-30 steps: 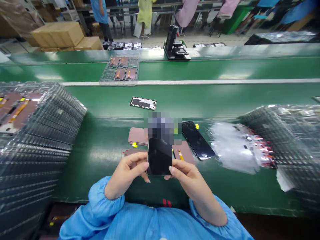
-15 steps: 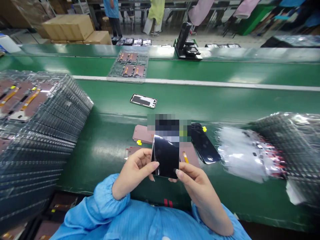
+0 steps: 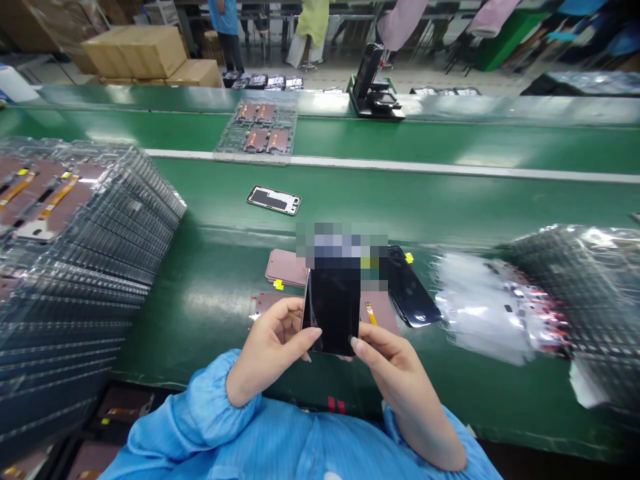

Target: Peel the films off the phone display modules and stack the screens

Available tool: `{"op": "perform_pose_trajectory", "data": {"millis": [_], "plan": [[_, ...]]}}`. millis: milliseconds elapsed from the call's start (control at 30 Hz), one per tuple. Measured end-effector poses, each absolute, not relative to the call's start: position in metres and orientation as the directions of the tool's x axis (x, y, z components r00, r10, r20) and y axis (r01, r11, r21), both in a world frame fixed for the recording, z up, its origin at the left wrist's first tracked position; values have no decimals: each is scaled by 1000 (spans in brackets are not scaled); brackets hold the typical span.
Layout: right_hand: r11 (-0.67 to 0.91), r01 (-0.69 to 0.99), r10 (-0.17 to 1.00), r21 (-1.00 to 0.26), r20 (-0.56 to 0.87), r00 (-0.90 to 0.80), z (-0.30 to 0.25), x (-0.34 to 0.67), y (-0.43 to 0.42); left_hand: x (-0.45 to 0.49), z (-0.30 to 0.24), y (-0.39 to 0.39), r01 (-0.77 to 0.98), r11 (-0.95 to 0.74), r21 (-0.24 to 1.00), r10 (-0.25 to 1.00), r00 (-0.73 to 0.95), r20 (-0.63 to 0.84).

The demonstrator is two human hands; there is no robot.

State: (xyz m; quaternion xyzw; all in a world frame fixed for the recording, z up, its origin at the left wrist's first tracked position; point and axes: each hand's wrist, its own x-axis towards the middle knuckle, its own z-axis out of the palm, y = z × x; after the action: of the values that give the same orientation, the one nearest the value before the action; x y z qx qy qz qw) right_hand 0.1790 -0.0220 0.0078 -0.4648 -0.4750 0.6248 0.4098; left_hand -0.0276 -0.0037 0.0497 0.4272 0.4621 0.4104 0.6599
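Glossy black, a dark panel is held above the near part of the green bench, just in front of the body. Its left edge is pinched by the left hand, the thumb laid on the face and the fingers curled behind; its lower right corner is pinched likewise by the right hand. Both grips are closed to the panel's thickness, and nothing else is seen to be held. The panel's upper end is hidden by a pixelated patch.

Judging by the grip, the handling of this piece is under way: it is not yet laid down. Untouched by the hands are the overlapping black panels on the right and the stacked pink-brown plates on the left. Whether these are finished or waiting cannot be told. A thin frame is laid farther off.

The work area is flanked by a left tray stack of clear plastic and a right tray stack, the latter beside a blurred pile of transparent sleeves. Beyond the white line, a clear tray is loaded with four plates, and a black stand is placed farther right. Cartons are piled at the far left; people in blue, yellow and pink are partly seen behind.
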Motion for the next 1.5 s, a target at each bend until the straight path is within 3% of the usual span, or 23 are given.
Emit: {"op": "perform_pose_trajectory", "data": {"millis": [167, 433, 733, 867, 1000, 1233, 1500], "plan": [[-150, -51, 966, -987, -136, -218, 19, 175, -23, -29, 41, -1, -148, 303, 941, 936, 232, -264], [-190, -129, 961, -973, -158, -228, 17, 161, -17, -29, 30, 6, -148, 326, 934, 931, 220, -290], [-149, -112, 977, -982, -129, -167, 15, 164, -15, -34, 29, 9, -169, 314, 934, 908, 340, -244], [-125, -117, 980, -985, -104, -170, 16, 165, -18, -36, 31, 8, -88, 360, 929, 860, 418, -294], [-102, -135, 984, -986, -80, -158, 18, 163, -19, -36, 31, 4, 41, 322, 946, 883, 347, -316], [-25, -91, 997, -995, -19, -74, 18, 158, -21, -28, 26, -6, 267, 67, 961, 971, 204, -124], [-30, -128, 997, -991, -20, -80, 10, 159, -16, -24, 28, 0, 98, 284, 954, 918, 259, -300]]}}
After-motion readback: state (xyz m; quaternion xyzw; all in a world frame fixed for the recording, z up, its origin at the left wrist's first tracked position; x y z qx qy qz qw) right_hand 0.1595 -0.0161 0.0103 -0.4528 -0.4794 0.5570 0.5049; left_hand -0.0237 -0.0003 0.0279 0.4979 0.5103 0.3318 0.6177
